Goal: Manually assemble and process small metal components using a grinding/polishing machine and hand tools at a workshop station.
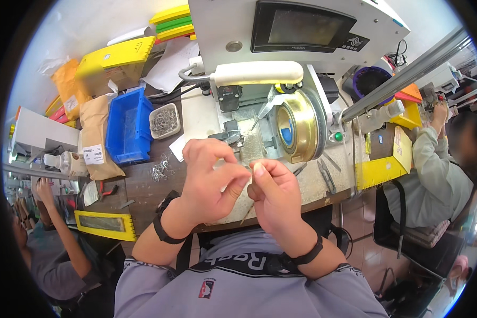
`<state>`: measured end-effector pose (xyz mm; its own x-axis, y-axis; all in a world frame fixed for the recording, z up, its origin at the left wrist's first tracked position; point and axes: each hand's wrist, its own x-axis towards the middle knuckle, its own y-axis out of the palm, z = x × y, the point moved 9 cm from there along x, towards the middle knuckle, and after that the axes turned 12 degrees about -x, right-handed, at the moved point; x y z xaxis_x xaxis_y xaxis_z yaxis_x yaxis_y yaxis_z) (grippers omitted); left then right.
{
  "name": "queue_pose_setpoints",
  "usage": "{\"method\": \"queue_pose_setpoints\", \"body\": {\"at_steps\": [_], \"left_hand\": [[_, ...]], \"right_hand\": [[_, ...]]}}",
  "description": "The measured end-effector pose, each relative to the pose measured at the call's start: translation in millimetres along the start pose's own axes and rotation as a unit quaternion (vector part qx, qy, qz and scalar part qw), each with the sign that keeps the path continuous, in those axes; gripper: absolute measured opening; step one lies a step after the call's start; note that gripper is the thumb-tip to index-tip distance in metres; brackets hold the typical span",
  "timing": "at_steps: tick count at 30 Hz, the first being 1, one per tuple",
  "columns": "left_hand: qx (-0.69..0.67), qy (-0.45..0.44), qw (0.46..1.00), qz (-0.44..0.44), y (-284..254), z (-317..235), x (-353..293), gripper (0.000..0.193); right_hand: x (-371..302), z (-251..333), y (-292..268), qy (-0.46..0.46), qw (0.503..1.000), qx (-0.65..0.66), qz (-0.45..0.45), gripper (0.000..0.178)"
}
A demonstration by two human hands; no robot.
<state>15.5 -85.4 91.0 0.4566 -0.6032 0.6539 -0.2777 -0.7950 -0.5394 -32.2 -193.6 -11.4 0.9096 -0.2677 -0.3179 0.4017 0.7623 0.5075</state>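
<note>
A thin metal pin (250,183) is held upright between both hands, just above the near edge of the bench (143,191) and in front of the machine (281,32). The right hand (274,199) is closed in a loose fist, with the thumb and forefinger pinched on the pin's upper part; the lower end of the pin is seen sticking out below the hand, toward the bench edge. The left hand (209,180) is half curled, its fingertips brought against the right thumb at the pin's top; whether the pin itself is gripped by the left fingers cannot be told, as the contact is hidden.

The step in hand is judged to be fine fingertip work on the pin, either straightening it or fitting something small onto its tip; nothing small enough to confirm this can be made out. The next move would seem to call for a steady pinch by the right hand and a light, precise touch from the left, with the pin kept upright.

Far of the hands, a brass wheel (297,127) is mounted on the machine below a white handle (257,72). To the left, a small tray (164,121) of wire parts sits beside a blue bin (127,127), and a loose cluster of wire parts (161,169) lies on the bench. Other people are seated at the far left and right.
</note>
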Motion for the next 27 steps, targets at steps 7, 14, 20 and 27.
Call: {"method": "queue_pose_setpoints", "body": {"at_steps": [7, 14, 20, 27], "left_hand": [[-0.173, -0.328, 0.912, -0.173, -19, 86, -49, 0.018], [-0.303, -0.485, 0.819, -0.056, 24, 125, -74, 0.030], [-0.255, -0.498, 0.826, 0.061, 37, 123, -72, 0.042], [-0.252, -0.492, 0.827, 0.106, 40, 123, -68, 0.047]], "right_hand": [[21, -7, 2, -0.011, 0.999, -0.007, -0.031, 0.023], [43, 2, 9, -0.089, 0.994, -0.026, -0.060, 0.016], [49, 0, 9, -0.140, 0.988, -0.045, -0.046, 0.013], [51, 5, 9, -0.163, 0.983, -0.053, -0.060, 0.010]]}}
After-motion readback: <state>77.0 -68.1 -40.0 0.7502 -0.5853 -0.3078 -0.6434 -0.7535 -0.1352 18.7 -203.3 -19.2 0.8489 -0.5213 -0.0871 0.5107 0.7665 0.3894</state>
